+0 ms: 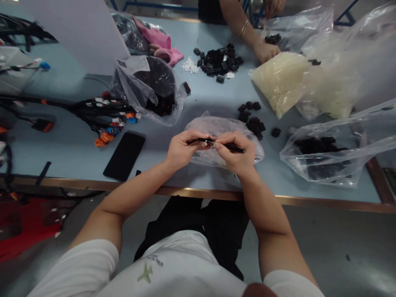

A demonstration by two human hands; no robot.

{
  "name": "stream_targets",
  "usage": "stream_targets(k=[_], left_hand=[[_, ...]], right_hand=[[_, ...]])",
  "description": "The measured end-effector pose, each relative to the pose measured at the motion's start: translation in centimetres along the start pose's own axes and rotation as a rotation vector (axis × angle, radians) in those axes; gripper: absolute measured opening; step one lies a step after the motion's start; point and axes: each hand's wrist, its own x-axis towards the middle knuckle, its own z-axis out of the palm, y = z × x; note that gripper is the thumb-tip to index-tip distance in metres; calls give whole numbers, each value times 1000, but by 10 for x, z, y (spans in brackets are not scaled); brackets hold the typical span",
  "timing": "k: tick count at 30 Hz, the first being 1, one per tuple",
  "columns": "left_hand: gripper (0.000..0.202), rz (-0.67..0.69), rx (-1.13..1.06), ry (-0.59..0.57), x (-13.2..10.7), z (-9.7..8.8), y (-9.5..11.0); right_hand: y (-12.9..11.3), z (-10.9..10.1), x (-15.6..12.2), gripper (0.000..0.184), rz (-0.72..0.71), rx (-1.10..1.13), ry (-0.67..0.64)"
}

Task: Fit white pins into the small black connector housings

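Note:
Both hands meet over a clear plastic bag (pixel 213 123) near the table's front edge. My left hand (pixel 182 149) is closed, pinching a small black connector (pixel 202 140) between thumb and fingers. My right hand (pixel 238 154) is closed around a slim black pen-like tool (pixel 234 147), whose dark end sticks out past the palm. Its fingertips meet the left ones at the connector, where a small pale tip or piece shows; the exact contact is hidden. Just beyond the right hand lies a small pile of black connectors (pixel 255 126).
A black phone (pixel 124 156) and a wire harness (pixel 77 108) lie left. Bags of black parts (pixel 148 82) (pixel 321 165) flank the hands. Farther back are a connector heap (pixel 216 62), white bits (pixel 189 65) and a bag of cream pieces (pixel 281 78), touched by a co-worker's hand (pixel 266 51).

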Motion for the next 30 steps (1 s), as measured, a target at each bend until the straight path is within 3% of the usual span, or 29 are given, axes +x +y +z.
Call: stream_targets(k=[6,13,18,30], left_hand=[[40,33,10,3,0,0,3],[47,3,17,4,1,-2,1],[43,25,-8,-5,2,-3,0],[38,41,18,-20,2,-4,-4]], right_hand=[[0,3,1,12,-63,85,1],[0,3,1,17,-36,164,14],[1,2,-1,7,-84,195,4],[-1,-1,1,10,-73,75,-40]])
